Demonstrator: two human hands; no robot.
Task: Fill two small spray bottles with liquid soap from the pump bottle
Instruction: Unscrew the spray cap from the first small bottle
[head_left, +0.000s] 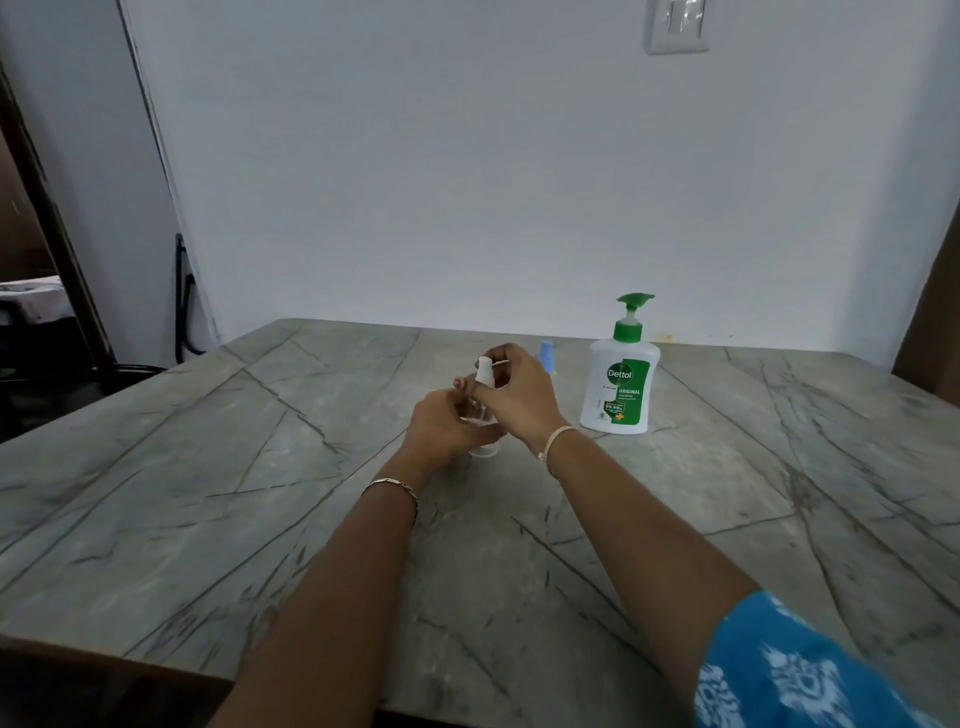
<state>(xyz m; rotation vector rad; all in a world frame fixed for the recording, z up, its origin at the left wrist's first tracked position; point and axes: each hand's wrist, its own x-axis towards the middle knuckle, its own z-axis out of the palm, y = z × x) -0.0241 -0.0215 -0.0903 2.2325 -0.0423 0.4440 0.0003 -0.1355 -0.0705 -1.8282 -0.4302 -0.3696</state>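
Small clear spray bottle (482, 415) held upright at mid-surface, long axis vertical, base at or just above the surface (260, 467); cannot tell whether touching. Left hand (441, 428) wrapped round the body from the left side. Right hand (514, 400) over the top, fingertips pinching the white spray head (484, 370). Both hands close together on the one bottle. Fill level mostly hidden behind fingers; looks clear where visible.

Likely step: unscrewing the spray head to open the neck for filling. Judged early in the task.

Key relation for the next move: Dettol pump bottle (619, 389) upright to the right of the hands and slightly beyond, near but apart. Right hand the nearer one, so probable division: left to steady the opened bottle, right to reach for the pump. Direction of the green spout not readable for certain.

Blue-capped spray bottle (546, 356) partly hidden behind the right hand, between hands and pump bottle, capped, untouched
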